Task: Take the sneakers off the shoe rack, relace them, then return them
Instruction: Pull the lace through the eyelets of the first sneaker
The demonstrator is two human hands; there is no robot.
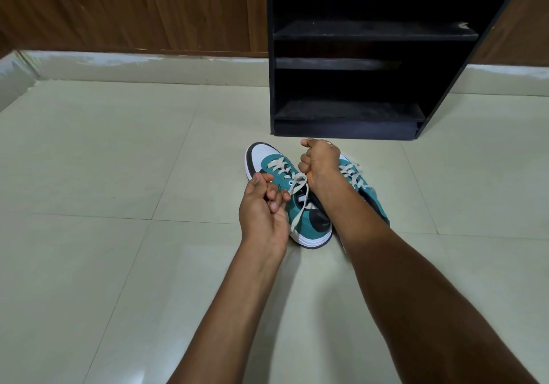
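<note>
Both teal sneakers sit side by side on the floor before the black shoe rack, the left hand pinching one lace end and the right hand fisted around the other, seemingly drawing the lacing tight.

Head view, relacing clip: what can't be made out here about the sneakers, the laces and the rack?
- Right sneaker: the right hand and forearm cover its toe and much of its length.
- Lace of the left sneaker: its ends vanish inside both hands' curled fingers, so no knot can be told.
- Shoe rack: its top is cut off by the frame edge; the shelf backs are too dark to read.
</note>
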